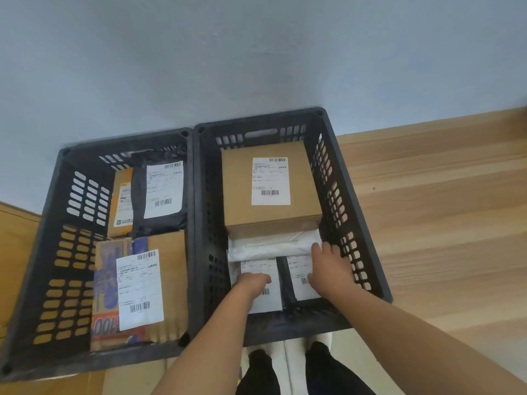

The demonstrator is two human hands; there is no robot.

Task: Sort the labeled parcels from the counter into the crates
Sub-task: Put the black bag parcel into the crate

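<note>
Two dark slatted crates stand side by side. In the right crate [353, 195] a labeled brown box [242, 189] sits at the back, with a white poly parcel [271, 246] in front of it. My left hand [252, 282] rests on a white labeled parcel [268, 303] at the crate's near left. My right hand [330, 266] lies with fingers spread on a dark labeled parcel [299, 283] beside it, fingertips touching the white poly parcel. The left crate [37, 266] holds a black labeled bag [139, 201], a yellow parcel [121, 201] and a printed brown parcel [171, 280].
A wooden counter top [442, 209] runs along the right of the crates. A blue-grey wall [256, 52] is behind them. A cardboard box [14, 252] sits at the far left. My feet [288, 369] stand under the crates' front edge.
</note>
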